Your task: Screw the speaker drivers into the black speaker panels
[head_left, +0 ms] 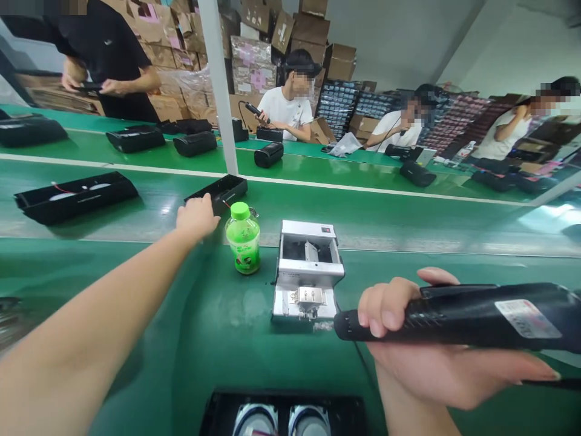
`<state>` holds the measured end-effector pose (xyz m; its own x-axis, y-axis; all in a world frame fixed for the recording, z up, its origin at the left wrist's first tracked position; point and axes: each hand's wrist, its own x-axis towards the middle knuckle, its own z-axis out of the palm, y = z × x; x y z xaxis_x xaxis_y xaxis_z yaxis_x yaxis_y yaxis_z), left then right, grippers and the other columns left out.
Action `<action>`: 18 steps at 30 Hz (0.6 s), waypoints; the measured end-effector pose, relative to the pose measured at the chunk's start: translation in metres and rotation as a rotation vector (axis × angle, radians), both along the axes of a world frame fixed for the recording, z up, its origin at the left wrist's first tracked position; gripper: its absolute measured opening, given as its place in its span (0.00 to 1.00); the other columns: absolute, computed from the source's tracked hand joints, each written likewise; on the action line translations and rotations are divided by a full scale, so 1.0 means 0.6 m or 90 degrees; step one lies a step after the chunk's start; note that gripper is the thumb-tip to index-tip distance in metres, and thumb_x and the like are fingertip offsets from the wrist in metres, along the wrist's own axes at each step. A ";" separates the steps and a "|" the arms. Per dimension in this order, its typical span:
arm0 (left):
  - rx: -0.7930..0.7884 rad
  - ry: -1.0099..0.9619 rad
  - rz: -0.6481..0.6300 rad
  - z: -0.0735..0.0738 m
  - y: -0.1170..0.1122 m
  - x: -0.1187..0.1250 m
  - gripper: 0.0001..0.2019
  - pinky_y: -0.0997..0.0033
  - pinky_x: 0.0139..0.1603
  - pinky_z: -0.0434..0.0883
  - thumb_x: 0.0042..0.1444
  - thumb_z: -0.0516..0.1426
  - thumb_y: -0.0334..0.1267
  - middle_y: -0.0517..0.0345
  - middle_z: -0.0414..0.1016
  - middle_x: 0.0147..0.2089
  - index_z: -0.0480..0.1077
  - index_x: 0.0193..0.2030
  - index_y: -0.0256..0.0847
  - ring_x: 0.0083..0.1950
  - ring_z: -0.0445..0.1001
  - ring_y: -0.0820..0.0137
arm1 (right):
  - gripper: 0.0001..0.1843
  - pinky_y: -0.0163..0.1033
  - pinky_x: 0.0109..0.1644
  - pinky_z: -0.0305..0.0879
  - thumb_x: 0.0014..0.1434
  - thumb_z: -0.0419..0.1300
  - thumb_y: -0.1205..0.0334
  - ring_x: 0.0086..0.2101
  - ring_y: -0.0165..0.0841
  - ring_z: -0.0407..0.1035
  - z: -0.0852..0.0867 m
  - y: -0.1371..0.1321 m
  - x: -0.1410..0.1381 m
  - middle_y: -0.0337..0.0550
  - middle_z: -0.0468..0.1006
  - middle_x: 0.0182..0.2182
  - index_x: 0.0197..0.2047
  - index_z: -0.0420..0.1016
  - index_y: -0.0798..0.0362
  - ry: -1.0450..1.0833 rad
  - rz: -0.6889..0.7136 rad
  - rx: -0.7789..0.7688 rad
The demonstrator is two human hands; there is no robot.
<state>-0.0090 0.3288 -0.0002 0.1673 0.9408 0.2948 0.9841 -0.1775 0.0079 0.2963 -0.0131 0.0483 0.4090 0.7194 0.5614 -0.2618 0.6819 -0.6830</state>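
At 6 o'clock, nearest the wearer, a black speaker housing (281, 402) lies on the green assembly belt (190, 339). Two round drivers show in it, and the lower frame edge cuts it off.

At 4 o'clock, the right hand (422, 363) is closed firmly around the barrel of a black electric screwdriver (472, 318), which bears a white label. The tool lies roughly level, its nose pointing toward 9 o'clock and ending just beside a silver metal jig (308, 272) at 12 o'clock.

A green-capped plastic bottle (242, 242) stands upright at 11 o'clock, just left of the jig and not touching it. Past the bottle, the left hand (197, 219) reaches out with fingers bent, resting on the near end of a second black speaker housing (222, 192). Whether it grips the housing cannot be determined.

A third black housing (75, 197) lies at 10 o'clock. More black housings (267, 154) sit along the far belt. Beyond, a standing co-worker in a black shirt (106, 60) occupies 10 o'clock, and a seated co-worker in a white shirt (285, 112) holds a black screwdriver at 12 o'clock. Stacked cardboard cartons (254, 66) rise behind.
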 end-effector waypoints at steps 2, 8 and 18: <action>-0.035 0.042 -0.001 -0.003 0.019 -0.003 0.21 0.40 0.67 0.78 0.72 0.65 0.48 0.45 0.77 0.68 0.75 0.66 0.40 0.66 0.78 0.52 | 0.35 0.40 0.28 0.71 0.61 0.65 0.23 0.20 0.33 0.70 0.013 -0.005 -0.003 0.35 0.79 0.23 0.55 0.86 0.41 -0.006 -0.013 -0.024; -0.069 0.109 0.005 0.003 0.036 -0.013 0.21 0.39 0.69 0.74 0.71 0.65 0.51 0.45 0.77 0.66 0.76 0.63 0.40 0.67 0.76 0.52 | 0.31 0.41 0.27 0.71 0.56 0.72 0.26 0.19 0.35 0.69 0.035 0.001 -0.014 0.36 0.79 0.21 0.50 0.89 0.41 0.004 -0.033 -0.043; -0.073 0.129 -0.300 0.014 0.040 0.051 0.38 0.36 0.79 0.62 0.73 0.62 0.48 0.43 0.51 0.87 0.54 0.84 0.48 0.82 0.59 0.44 | 0.32 0.39 0.25 0.69 0.56 0.71 0.25 0.18 0.33 0.67 0.028 0.014 -0.031 0.36 0.76 0.20 0.50 0.89 0.41 0.009 -0.046 -0.051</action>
